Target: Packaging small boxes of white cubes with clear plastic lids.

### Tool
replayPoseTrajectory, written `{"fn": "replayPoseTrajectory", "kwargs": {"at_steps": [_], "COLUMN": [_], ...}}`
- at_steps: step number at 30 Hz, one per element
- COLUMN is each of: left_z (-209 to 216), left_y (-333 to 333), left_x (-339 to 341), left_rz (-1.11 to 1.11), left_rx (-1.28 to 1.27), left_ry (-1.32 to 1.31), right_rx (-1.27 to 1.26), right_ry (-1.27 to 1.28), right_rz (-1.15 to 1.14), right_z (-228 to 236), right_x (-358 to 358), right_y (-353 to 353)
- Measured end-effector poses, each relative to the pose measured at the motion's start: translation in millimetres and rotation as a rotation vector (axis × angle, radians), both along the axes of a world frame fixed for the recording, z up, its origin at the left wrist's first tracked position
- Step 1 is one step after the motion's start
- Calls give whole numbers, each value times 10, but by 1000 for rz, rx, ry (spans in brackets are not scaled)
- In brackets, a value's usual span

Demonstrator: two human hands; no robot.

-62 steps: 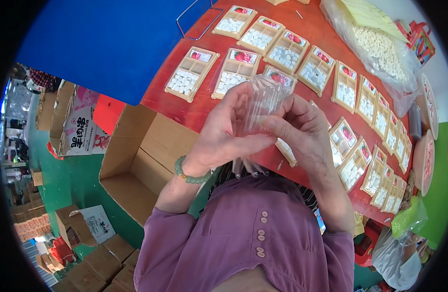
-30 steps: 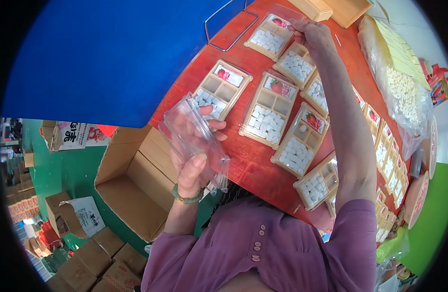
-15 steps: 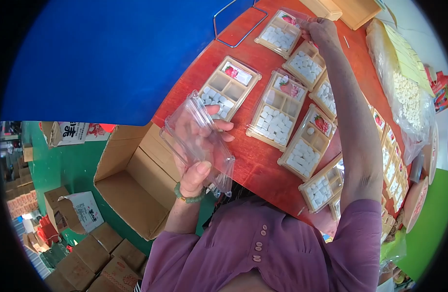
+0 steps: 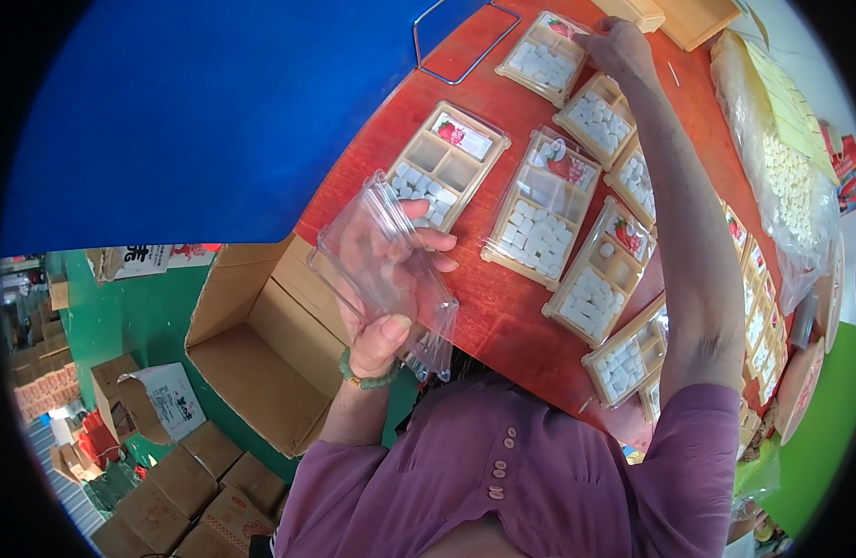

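My left hand [image 4: 381, 339] grips several clear plastic lids [image 4: 391, 251], nested together and tilted, above the table's near left edge. Far off, my right hand [image 4: 623, 45] reaches to the top corner of a compartment tray [image 4: 542, 63], fingers drawn together at the edge of its clear lid. That tray has white pillow-shaped pieces and a strawberry-printed packet. To the left, a similar tray [image 4: 454, 149] is partly behind the lids in my left hand. A lidded tray [image 4: 539, 209] lies in the middle, with an open-looking tray [image 4: 600, 274] to its right.
More filled trays [image 4: 623, 367] line the red table [image 4: 484, 325], partly behind my right forearm. A clear bag of white pieces [image 4: 789, 195] lies at the right. Empty wooden trays [image 4: 693, 20] are at the far edge. An open cardboard box [image 4: 260, 358] stands lower left, beside a blue surface [image 4: 214, 112].
The clear lid at the far tray stuck out toward my right hand before and now lies over the tray. My left hand keeps its lids. The whole view has shifted slightly.
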State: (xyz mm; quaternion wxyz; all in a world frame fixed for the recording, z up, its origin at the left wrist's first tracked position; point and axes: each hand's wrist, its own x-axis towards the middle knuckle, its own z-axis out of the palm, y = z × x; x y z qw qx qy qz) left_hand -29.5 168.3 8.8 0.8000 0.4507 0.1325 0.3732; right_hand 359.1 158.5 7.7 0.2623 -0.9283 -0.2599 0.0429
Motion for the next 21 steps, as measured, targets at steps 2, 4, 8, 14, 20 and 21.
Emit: {"fn": "replayPoseTrajectory", "kwargs": {"at_steps": [2, 4, 8, 14, 20, 21], "left_z": [-9, -51, -38, 1, -2, -2], "left_y": [3, 50, 52, 24, 19, 20], "left_x": [-6, -26, -40, 2, 9, 10], "left_rz": [57, -46, -56, 48, 40, 36], "left_rx": [0, -3, -8, -3, 3, 9], "left_ry": [42, -24, -24, 56, 55, 52], "right_rx": [-81, -205, -179, -216, -248, -287], "right_ry": [-14, -104, -256, -371, -321, -340], "right_rz": [19, 106, 143, 349, 387, 375], "right_z": [28, 41, -14, 24, -29, -19], "right_x": [-19, 13, -39, -413, -555, -546], "right_y": [21, 12, -25, 39, 14, 16]}}
